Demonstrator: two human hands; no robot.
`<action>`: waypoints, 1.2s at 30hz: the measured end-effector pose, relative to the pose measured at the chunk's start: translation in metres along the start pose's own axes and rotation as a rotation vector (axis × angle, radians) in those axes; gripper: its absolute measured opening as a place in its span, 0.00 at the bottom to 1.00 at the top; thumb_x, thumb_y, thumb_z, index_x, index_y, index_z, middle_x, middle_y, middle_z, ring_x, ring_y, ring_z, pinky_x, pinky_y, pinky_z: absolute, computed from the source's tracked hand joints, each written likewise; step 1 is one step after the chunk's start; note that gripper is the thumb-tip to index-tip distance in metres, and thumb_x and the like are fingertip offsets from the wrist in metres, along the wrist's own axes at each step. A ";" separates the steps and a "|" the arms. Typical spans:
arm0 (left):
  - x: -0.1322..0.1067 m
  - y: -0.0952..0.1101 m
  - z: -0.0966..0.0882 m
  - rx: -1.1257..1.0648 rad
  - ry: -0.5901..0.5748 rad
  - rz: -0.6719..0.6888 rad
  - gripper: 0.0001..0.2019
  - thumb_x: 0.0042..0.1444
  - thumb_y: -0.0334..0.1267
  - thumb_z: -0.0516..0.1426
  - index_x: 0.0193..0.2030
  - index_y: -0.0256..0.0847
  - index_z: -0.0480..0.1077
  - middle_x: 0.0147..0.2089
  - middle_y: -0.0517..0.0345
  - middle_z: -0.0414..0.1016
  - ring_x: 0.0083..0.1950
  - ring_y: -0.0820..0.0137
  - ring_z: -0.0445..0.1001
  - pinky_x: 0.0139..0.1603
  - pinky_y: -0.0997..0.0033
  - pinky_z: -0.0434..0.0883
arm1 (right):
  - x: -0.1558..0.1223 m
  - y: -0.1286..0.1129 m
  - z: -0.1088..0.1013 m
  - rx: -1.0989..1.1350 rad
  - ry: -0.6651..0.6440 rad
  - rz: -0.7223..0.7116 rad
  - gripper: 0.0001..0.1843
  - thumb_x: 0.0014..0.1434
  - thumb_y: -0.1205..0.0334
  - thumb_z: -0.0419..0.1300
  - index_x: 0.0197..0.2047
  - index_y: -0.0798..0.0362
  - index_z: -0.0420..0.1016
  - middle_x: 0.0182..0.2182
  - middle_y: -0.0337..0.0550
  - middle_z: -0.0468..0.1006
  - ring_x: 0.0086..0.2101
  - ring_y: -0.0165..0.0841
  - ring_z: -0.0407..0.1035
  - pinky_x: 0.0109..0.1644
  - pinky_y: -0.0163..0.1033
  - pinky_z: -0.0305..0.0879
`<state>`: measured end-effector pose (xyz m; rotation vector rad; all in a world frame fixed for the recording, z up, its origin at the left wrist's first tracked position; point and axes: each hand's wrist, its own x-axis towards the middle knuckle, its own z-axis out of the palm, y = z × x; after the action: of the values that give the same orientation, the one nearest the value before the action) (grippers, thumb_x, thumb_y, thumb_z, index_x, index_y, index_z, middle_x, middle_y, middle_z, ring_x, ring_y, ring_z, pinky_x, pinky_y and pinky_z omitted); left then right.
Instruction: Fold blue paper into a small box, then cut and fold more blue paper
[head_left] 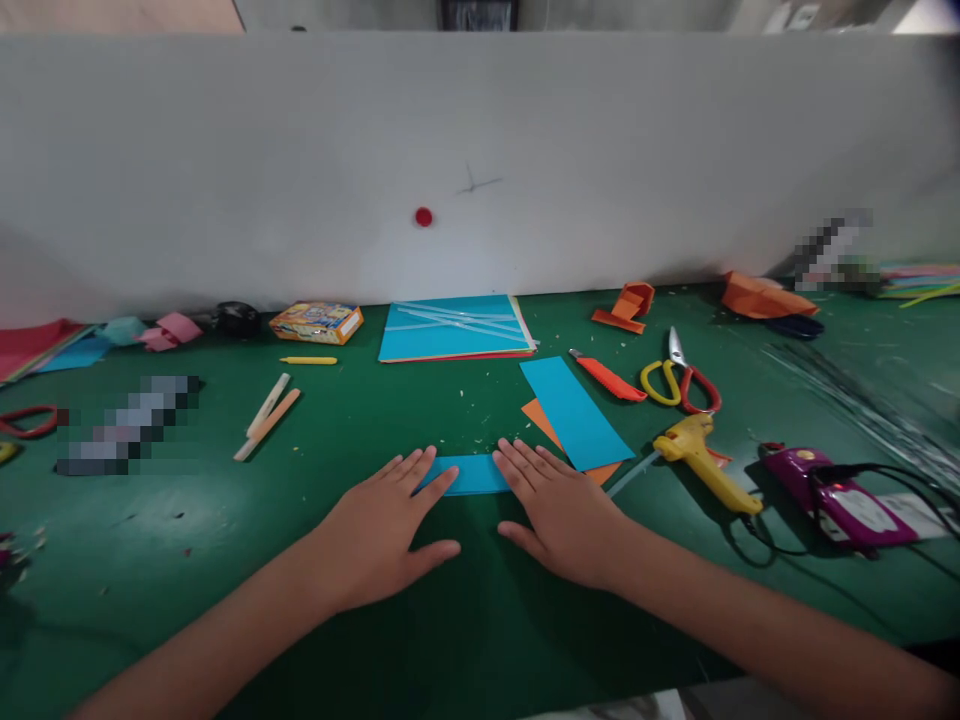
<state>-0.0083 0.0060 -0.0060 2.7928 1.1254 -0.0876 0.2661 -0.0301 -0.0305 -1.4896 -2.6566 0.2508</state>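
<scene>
Head view: a blue strip [471, 476] is pressed flat on the table [225, 520], near and central. Its ends are covered by the left hand [382, 530] and right hand [559, 510], fingers slightly spread, so it cannot slide.

The table [187, 520] carries one glue gun [705, 462], one orange box cutter [607, 378], one yellow-and-red pair of scissors [679, 382] and one box [316, 322]. Two loose blue papers lie there, a strip [472, 475] and a sheet [574, 412], plus two pale sticks [268, 405].
</scene>
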 end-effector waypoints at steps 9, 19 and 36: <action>0.032 0.046 0.001 -0.086 -0.158 0.147 0.42 0.69 0.56 0.54 0.79 0.29 0.47 0.81 0.37 0.40 0.81 0.50 0.41 0.79 0.47 0.47 | 0.000 -0.006 -0.005 -0.023 -0.026 0.025 0.42 0.71 0.49 0.55 0.77 0.68 0.52 0.75 0.61 0.45 0.74 0.51 0.43 0.76 0.60 0.48; 0.000 -0.029 -0.011 -0.073 -0.062 -0.015 0.32 0.71 0.52 0.51 0.77 0.42 0.58 0.76 0.47 0.60 0.75 0.52 0.63 0.75 0.47 0.60 | 0.002 -0.002 -0.009 0.056 -0.046 0.019 0.43 0.73 0.44 0.51 0.78 0.66 0.48 0.76 0.59 0.45 0.74 0.50 0.41 0.77 0.60 0.46; 0.033 -0.032 0.005 -0.253 0.248 -0.129 0.21 0.72 0.42 0.49 0.66 0.47 0.71 0.62 0.51 0.78 0.60 0.58 0.78 0.59 0.58 0.75 | 0.033 0.014 -0.038 0.078 0.362 -0.002 0.22 0.73 0.61 0.47 0.63 0.52 0.75 0.65 0.50 0.74 0.62 0.48 0.66 0.64 0.57 0.63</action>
<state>-0.0072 0.0506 -0.0175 2.5546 1.2692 0.3724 0.2667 0.0093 0.0045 -1.3598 -2.3354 0.0737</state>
